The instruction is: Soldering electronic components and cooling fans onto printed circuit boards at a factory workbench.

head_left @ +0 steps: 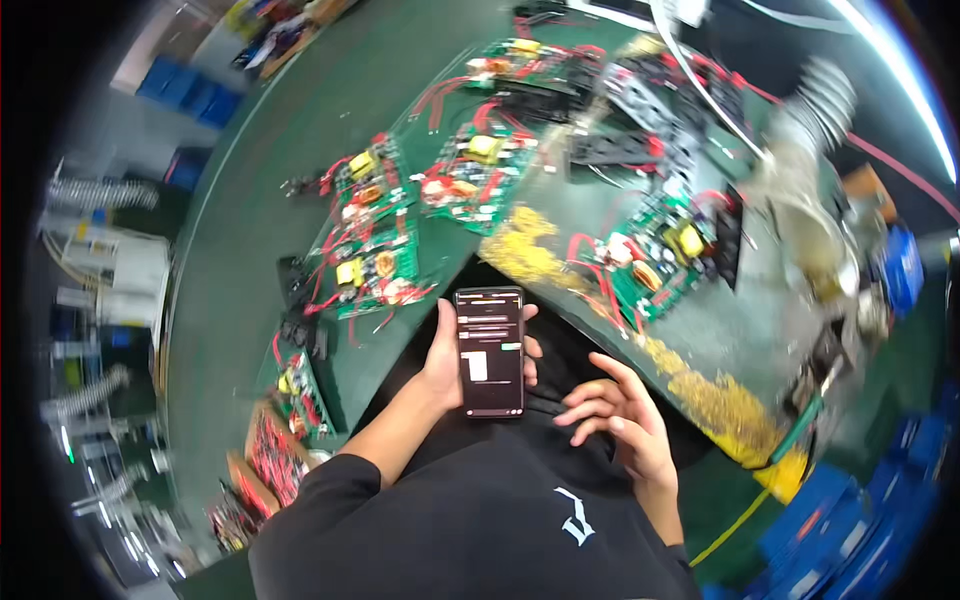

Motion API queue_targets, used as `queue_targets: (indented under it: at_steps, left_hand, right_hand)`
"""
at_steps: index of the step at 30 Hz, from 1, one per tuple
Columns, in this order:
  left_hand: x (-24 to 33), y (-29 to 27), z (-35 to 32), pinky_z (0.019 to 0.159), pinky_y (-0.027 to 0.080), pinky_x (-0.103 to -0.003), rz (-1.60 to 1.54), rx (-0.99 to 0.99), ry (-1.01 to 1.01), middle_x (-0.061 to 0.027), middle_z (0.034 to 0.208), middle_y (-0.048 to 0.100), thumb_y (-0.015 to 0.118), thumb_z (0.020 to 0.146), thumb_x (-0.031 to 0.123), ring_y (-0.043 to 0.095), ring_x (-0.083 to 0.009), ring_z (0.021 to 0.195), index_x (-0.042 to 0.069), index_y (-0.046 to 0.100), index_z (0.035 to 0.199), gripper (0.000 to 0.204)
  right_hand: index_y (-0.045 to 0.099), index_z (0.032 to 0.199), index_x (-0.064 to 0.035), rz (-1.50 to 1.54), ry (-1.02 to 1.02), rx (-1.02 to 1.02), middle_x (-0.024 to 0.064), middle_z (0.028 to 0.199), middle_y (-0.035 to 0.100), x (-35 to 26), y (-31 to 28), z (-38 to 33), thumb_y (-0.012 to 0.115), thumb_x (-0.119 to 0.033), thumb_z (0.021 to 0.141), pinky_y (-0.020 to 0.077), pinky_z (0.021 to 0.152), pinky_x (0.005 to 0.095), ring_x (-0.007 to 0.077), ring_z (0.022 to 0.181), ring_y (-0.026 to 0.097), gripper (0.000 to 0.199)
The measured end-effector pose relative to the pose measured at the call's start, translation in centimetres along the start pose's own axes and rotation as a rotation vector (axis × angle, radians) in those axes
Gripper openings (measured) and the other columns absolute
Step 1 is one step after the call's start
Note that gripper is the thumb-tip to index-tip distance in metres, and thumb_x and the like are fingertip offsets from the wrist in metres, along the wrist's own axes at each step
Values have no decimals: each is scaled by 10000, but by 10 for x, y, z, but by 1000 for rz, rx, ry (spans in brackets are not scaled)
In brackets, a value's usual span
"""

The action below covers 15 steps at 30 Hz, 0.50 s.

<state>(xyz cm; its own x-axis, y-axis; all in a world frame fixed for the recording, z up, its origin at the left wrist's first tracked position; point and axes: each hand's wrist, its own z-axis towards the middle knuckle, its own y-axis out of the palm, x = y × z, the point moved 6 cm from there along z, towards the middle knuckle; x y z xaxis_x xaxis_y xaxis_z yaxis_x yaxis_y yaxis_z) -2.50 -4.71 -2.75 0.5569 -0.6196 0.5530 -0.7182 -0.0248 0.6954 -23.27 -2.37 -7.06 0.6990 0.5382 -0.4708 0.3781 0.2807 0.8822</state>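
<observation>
A smartphone (pixel 490 385) with a dark chat-like screen lies upright in my left hand (pixel 442 355), its fingers wrapped round the far edge. To the right of the phone, my right hand (pixel 622 415) hovers over my lap with fingers loosely bent and apart, holding nothing. Beyond the hands, green circuit boards (pixel 385 262) with yellow and copper-coloured parts and red wires lie on the green work surface. Another circuit board (pixel 660 255) rests on the right-hand bench, closest to my right hand.
A flexible exhaust duct with a funnel mouth (pixel 815 245) stands at the right. Worn yellow edging (pixel 715 400) runs along the near bench edge. Blue bins (pixel 820 540) sit at lower right. A cardboard box (pixel 262 465) holds red-wired parts at lower left. A green-handled tool (pixel 797 430) hangs by the bench.
</observation>
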Motion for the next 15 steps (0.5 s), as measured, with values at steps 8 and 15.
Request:
queue_targets:
  at_steps: [8,15]
  left_hand:
    - [-92,-9,-26,847,565,-563,-89,226,330,-280,1149,630,513,988,523,689,-470,944,-51,406,1420,727]
    - [-95,-43,-179,760,600,-523,-86,817,615,-305,1079,679,570,1009,315,708,-449,890,-14,503,1293,440]
  right_hand:
    - [387,1437,63,-390,239,50,236,1142,607,-83,-55,-48,604,-334,924,588,723,383,368,986,678,684]
    - [452,1366,81,-422,353,-40,242,1123,613,-82,-55,-35,575,-269,947,573,743,383,354,970,677,560]
